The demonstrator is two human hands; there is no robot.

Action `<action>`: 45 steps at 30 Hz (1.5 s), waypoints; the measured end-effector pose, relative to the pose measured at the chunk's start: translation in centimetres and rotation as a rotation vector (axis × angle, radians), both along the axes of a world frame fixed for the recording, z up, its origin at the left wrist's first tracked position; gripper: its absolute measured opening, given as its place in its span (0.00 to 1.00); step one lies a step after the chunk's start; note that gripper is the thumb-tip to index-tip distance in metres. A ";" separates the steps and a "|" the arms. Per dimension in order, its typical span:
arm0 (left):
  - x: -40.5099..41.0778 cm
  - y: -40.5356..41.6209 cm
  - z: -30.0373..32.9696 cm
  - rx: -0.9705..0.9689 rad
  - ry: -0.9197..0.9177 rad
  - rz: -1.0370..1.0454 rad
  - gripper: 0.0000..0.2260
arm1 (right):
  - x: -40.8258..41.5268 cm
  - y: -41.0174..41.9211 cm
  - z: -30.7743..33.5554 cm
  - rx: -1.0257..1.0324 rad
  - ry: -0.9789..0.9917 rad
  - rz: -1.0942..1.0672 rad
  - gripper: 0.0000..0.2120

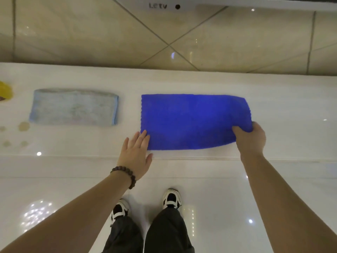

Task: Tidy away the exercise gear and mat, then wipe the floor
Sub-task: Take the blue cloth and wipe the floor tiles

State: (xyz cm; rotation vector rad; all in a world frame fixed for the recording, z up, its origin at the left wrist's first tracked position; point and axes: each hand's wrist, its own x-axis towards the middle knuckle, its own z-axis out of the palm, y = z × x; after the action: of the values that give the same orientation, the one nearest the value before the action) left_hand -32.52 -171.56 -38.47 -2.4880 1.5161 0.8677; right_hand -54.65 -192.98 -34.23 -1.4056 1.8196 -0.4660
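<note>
- On the white counter [182, 81], a bright blue cloth [189, 121] lies spread flat, and a folded pale blue towel [73, 107] sits well apart to its left
- No mat or exercise gear shows anywhere in view, so that part of the task is likely finished, though I cannot confirm it
- Wiping looks not yet begun: the blue cloth is on the counter, not on the glossy floor [228, 207] by the person's shoes [171, 198]
- Brownish spots [23, 126] mark the counter near the towel's front left corner
- Right hand [250, 137]: its fingers [237, 130] curl over the cloth's near right corner, pinching it and lifting that edge slightly
- Left hand [135, 156]: fingers [143, 138] straight and relaxed, tips touching the cloth's near left corner, gripping nothing
- My judgement: picking up the cloth comes next, then the floor
</note>
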 end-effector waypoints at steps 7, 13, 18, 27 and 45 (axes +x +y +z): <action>1.6 -0.2 -0.1 0.030 0.000 -0.113 0.27 | 9.9 8.0 4.9 -0.343 -0.235 0.444 0.11; 2.7 2.1 -0.9 -0.017 -0.014 -0.167 0.30 | 13.9 13.0 -3.2 -0.162 -0.068 0.830 0.23; 3.1 3.4 -0.6 -0.032 -0.012 -0.027 0.29 | 13.5 13.6 -7.6 -0.253 0.237 1.090 0.26; 1.9 0.7 0.7 -0.164 -0.037 0.240 0.27 | 14.6 8.2 -4.5 -0.336 0.191 0.864 0.17; 1.3 -2.1 -0.7 -0.419 0.274 0.720 0.05 | 20.4 0.5 -5.0 -0.323 0.416 1.153 0.14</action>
State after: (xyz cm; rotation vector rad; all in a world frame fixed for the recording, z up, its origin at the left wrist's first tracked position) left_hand -31.20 -173.64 -39.13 -3.4397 0.8947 1.0997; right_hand -34.23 -192.44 -39.23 -2.5995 0.9172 0.1707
